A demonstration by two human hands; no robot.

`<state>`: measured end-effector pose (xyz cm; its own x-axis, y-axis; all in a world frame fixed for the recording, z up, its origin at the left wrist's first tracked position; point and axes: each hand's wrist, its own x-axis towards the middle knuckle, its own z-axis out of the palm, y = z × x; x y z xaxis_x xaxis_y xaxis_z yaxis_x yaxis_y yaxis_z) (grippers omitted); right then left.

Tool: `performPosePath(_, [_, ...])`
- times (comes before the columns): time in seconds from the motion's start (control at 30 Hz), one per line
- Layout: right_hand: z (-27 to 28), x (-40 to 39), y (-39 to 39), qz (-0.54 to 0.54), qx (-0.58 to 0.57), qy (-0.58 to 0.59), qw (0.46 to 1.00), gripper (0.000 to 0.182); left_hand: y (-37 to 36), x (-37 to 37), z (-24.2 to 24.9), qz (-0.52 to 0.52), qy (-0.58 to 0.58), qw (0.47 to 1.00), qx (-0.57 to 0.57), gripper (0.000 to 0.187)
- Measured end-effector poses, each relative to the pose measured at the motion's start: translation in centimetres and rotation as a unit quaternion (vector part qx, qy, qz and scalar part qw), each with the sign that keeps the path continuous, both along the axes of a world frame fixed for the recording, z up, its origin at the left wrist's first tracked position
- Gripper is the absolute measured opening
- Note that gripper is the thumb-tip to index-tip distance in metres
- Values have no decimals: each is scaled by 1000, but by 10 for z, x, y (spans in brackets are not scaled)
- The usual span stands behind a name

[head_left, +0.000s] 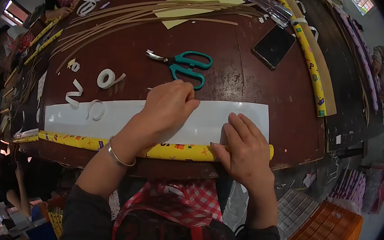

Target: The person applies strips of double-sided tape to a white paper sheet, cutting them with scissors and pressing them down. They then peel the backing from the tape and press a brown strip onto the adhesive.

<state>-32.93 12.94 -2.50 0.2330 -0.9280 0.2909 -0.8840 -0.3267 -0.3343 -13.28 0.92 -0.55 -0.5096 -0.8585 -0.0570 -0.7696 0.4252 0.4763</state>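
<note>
A long yellow patterned roll (pixel 179 151) lies along the table's near edge, with a white sheet (pixel 206 121) spread flat beyond it. My left hand (pixel 170 103) is closed above the sheet, knuckles up; whatever its fingers hold, if anything, is hidden. My right hand (pixel 245 147) rests with fingers stretched over the sheet's right part, its thumb on the roll. Just beyond my left hand lie green-handled scissors (pixel 190 67), blades pointing left. A roll of white tape (pixel 106 78) sits to the left, and a curled white strip (pixel 96 110) is on the sheet.
Long brown strips (pixel 133 13) cross the far side, over a yellow sheet (pixel 170 20). A phone (pixel 274 46) and a clear bottle (pixel 269 6) lie at the back right, near another yellow roll (pixel 310 57). An orange crate (pixel 331 230) stands lower right. Other people are at the left.
</note>
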Motion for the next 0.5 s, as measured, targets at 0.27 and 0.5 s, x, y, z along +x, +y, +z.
performPosePath(0.27, [1,0,0,5,0,-1,1000,50,5,-1,-2,8,22,1000,-15,23])
performPosePath(0.5, [0,0,0,4,-7,-8,1000,49,-8,7,-6,2,46,998,32,22])
